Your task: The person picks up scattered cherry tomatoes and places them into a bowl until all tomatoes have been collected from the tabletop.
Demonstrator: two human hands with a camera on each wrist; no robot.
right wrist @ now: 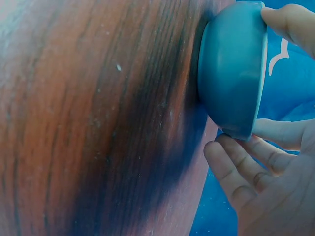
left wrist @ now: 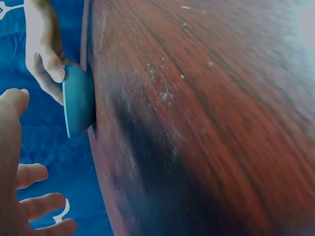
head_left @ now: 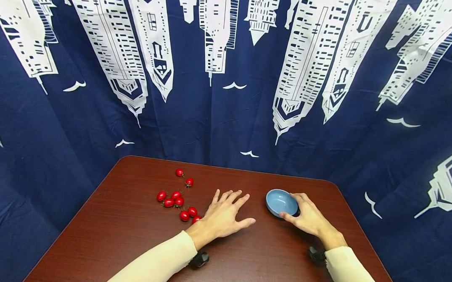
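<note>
- Tbl. [head_left: 243, 259]: dk. red-brown wood, streaky grain, pale specks in wrist views; rounded far corners.
- Cloth [head_left: 227, 116]: navy, w/ white inverted skyscrapers & birds; hangs behind tbl. & both sides.
- Bowl [head_left: 279, 203]: blue, upright on tbl., R of ctr.
- R hand [head_left: 310, 215]: thumb & fingers gripping bowl.
- L hand [head_left: 224, 215]: apart from bowl, fingers spread.
- Toms. [head_left: 168, 203]: sm., red, L of L hand.

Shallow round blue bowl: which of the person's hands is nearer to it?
The right. The right hand grips the bowl at its side; the left hand, fingers spread, is apart from it, to the bowl's left.
</note>
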